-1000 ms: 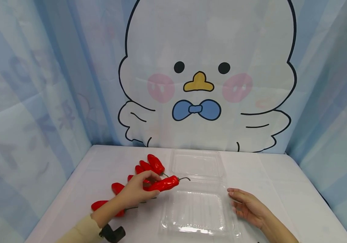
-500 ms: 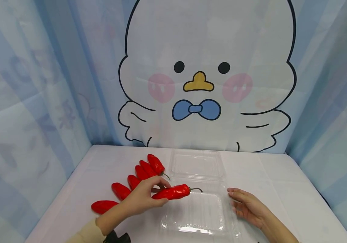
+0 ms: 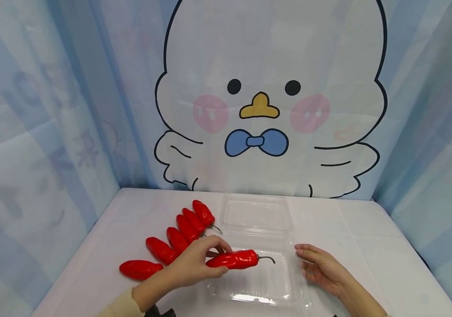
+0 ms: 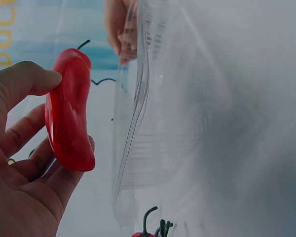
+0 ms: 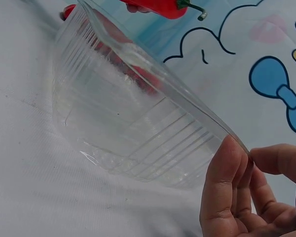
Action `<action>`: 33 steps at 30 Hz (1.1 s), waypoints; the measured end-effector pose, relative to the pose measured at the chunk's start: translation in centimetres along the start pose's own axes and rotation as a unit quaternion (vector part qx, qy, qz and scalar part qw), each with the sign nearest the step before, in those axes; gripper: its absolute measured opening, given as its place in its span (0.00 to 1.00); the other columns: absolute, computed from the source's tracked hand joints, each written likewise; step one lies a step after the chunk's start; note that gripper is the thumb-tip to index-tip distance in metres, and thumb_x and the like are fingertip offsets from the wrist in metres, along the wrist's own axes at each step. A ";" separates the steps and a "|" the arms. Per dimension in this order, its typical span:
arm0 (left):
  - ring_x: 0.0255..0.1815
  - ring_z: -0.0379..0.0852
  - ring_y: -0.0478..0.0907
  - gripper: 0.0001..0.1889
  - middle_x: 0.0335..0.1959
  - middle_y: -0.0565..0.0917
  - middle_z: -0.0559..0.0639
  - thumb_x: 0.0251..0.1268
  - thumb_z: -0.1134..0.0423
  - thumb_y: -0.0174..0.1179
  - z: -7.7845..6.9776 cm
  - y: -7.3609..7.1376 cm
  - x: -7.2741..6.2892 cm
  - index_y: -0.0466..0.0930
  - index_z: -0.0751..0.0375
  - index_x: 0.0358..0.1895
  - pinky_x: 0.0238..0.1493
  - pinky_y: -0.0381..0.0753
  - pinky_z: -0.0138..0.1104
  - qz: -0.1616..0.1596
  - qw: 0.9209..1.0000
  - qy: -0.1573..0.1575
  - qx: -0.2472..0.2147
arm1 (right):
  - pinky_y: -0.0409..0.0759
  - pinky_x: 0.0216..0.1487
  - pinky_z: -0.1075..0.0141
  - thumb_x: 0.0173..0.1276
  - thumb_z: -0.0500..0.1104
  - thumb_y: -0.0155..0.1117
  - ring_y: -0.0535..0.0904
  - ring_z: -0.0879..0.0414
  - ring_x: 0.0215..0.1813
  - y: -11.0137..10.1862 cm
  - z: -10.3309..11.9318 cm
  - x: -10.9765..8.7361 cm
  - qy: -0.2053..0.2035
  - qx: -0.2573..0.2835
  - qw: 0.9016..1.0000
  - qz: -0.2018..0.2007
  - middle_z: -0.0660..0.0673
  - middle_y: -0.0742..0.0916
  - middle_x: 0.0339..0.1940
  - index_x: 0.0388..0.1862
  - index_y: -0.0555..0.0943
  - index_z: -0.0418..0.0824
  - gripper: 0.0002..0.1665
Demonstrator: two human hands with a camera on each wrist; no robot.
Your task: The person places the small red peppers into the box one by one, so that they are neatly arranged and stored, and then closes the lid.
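My left hand (image 3: pixel 194 266) grips a red chili pepper (image 3: pixel 233 259) and holds it above the left part of a clear plastic clamshell box (image 3: pixel 285 290), stem pointing right. In the left wrist view the red chili pepper (image 4: pixel 66 118) lies between thumb and fingers of my left hand (image 4: pixel 24 163), beside the clear plastic clamshell box (image 4: pixel 153 148). My right hand (image 3: pixel 318 266) rests against the box's right rim with relaxed fingers; the right wrist view shows the fingertips (image 5: pixel 227 177) of my right hand touching the rim of the clear plastic clamshell box (image 5: pixel 118 118). The red chili pepper (image 5: pixel 163 7) shows at the top edge there.
Several more red chili peppers (image 3: pixel 178 240) lie in a diagonal row on the white tablecloth (image 3: pixel 368 246), left of the box. The box's open lid (image 3: pixel 256 213) lies flat behind it. A blue curtain with a cartoon duck (image 3: pixel 265 101) stands along the table's back edge.
My left hand has carried the pepper from over the row of peppers rightward and toward me, to above the box's tray. The right hand has stayed at the rim.
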State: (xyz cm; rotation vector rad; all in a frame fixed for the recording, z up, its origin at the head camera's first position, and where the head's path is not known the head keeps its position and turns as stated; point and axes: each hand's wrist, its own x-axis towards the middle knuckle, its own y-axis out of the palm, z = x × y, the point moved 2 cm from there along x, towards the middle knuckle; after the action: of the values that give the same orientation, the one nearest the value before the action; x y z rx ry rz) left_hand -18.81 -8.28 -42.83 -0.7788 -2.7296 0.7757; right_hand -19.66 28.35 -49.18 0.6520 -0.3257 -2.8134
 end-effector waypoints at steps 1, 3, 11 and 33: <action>0.50 0.46 0.82 0.23 0.49 0.84 0.44 0.52 0.62 0.78 0.0 0.1 0.0 0.82 0.49 0.52 0.52 0.88 0.40 0.003 1.000 -0.001 -0.001 | 0.85 0.41 0.73 0.80 0.44 0.58 0.80 0.67 0.38 0.1 0.0 0.0 0.000 0.000 1.000 0.000 0.58 0.82 0.42 0.49 0.81 0.51 0.05; 0.50 0.46 0.82 0.23 0.49 0.84 0.43 0.52 0.62 0.79 -0.1 0.4 0.0 0.82 0.49 0.52 0.52 0.88 0.39 0.008 1.000 -0.002 -0.004 | 0.85 0.41 0.73 0.80 0.44 0.58 0.80 0.67 0.38 0.1 0.0 0.1 -0.001 0.000 1.000 0.001 0.58 0.82 0.42 0.49 0.81 0.51 0.05; 0.49 0.42 0.82 0.22 0.47 0.84 0.39 0.53 0.63 0.77 -0.1 1.7 0.4 0.82 0.46 0.51 0.52 0.87 0.34 0.036 0.999 -0.014 -0.015 | 0.85 0.41 0.73 0.80 0.44 0.58 0.79 0.67 0.38 0.1 0.2 -0.1 -0.006 -0.002 1.000 -0.001 0.58 0.82 0.42 0.49 0.80 0.52 0.05; 0.44 0.32 0.79 0.15 0.44 0.84 0.36 0.62 0.62 0.73 0.6 3.4 0.9 0.83 0.47 0.51 0.50 0.82 0.25 0.067 0.997 0.009 -0.027 | 0.85 0.41 0.72 0.79 0.45 0.60 0.78 0.65 0.39 0.4 0.1 0.1 0.000 -0.011 1.000 -0.016 0.57 0.81 0.43 0.49 0.80 0.52 0.05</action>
State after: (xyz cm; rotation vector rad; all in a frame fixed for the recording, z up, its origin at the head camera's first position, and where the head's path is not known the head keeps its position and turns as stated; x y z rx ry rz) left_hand -18.29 -5.56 -45.11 -0.9834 -2.7150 0.7186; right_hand -19.72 27.93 -49.08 0.6590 -0.2869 -2.8437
